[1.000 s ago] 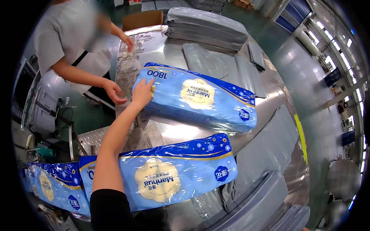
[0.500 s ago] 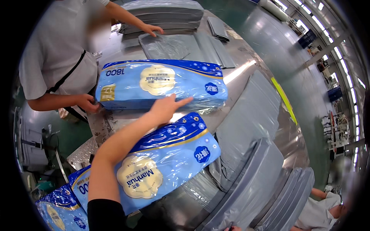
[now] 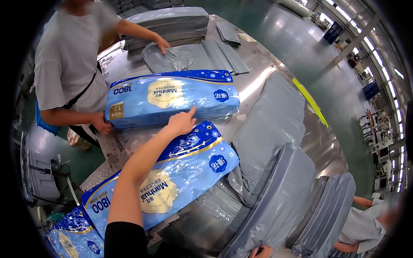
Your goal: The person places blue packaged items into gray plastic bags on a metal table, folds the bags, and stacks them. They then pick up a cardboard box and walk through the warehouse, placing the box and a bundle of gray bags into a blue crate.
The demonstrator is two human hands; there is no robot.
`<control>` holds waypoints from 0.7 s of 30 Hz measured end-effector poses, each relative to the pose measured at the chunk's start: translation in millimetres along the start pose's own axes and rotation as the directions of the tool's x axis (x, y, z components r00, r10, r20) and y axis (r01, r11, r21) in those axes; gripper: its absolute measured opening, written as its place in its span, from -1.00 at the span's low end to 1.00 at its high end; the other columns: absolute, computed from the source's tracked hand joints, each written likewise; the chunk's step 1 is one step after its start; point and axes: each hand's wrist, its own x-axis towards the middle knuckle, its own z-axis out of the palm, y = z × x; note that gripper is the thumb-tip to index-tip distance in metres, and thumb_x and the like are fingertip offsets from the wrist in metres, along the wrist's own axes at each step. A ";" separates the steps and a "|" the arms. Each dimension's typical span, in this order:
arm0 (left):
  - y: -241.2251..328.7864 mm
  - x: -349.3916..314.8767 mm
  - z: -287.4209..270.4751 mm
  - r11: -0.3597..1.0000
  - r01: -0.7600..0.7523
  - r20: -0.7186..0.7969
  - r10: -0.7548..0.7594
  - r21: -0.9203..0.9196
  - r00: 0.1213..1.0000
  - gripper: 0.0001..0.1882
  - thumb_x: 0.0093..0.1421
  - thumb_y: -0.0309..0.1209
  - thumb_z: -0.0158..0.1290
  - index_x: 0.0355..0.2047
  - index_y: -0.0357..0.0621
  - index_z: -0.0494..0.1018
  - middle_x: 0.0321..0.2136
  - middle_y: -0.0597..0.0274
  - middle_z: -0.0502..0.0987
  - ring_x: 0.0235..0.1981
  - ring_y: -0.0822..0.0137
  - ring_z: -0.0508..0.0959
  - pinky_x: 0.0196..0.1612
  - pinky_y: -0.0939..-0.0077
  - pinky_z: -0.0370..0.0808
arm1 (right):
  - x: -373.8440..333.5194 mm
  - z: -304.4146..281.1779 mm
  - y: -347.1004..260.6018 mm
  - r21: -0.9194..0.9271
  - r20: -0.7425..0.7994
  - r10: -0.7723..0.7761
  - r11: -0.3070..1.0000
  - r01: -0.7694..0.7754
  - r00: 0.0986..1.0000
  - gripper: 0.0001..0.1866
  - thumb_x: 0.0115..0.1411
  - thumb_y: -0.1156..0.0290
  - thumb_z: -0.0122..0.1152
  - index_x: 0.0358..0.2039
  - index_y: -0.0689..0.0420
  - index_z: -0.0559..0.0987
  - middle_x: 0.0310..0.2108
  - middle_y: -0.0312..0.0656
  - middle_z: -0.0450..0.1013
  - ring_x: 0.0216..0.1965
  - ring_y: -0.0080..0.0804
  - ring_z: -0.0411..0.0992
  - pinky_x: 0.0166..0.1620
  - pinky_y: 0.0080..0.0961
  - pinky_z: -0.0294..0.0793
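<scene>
While the left hand lies on the near side of the far blue pack, index extended, others loosely curled, not gripping, the right hand is at the grey plastic stack, right of that pack and nearer the wearer; can't tell if it's pinching. Near blue pack sits just this side of it. Co-worker's 2 hands: 1 at its left end, 1 beyond it. My read: steadying step; next move calls for clean purchase on 1 plastic edge.
</scene>
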 end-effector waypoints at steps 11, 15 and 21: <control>53.2 -94.9 -15.7 0.954 -0.233 -0.450 0.126 -0.190 0.884 -0.52 -0.08 -0.08 0.28 -0.42 -0.15 0.31 -0.40 0.12 0.42 -0.35 0.03 0.48 -0.37 0.18 0.39 | -10.3 -0.9 -4.0 -0.035 -0.104 -0.043 0.999 0.040 0.994 -0.72 0.09 0.23 0.16 -0.33 0.20 0.50 -0.41 0.05 0.42 -0.34 0.06 0.36 -0.22 -0.07 0.31; 113.4 -45.1 -52.0 0.924 -0.312 -0.557 0.144 -0.220 0.818 -0.50 -0.04 0.05 0.23 -0.41 -0.14 0.38 -0.46 0.09 0.47 -0.40 0.04 0.51 -0.36 0.23 0.40 | -13.2 16.1 19.1 0.052 -0.237 -0.134 0.987 0.151 0.962 -0.77 0.01 0.33 0.15 -0.38 0.22 0.48 -0.47 -0.01 0.39 -0.41 -0.01 0.35 -0.32 -0.25 0.34; 200.2 36.2 -60.9 0.938 -0.339 -0.940 0.181 0.075 0.290 -0.56 0.10 -0.10 0.14 -0.18 -0.18 0.39 -0.29 -0.03 0.44 -0.21 0.03 0.47 -0.28 0.16 0.44 | -5.7 0.1 34.2 0.377 -0.141 -0.084 0.917 0.132 0.986 -0.80 0.04 0.38 0.20 -0.35 0.20 0.47 -0.38 -0.06 0.37 -0.32 -0.12 0.35 -0.22 -0.31 0.34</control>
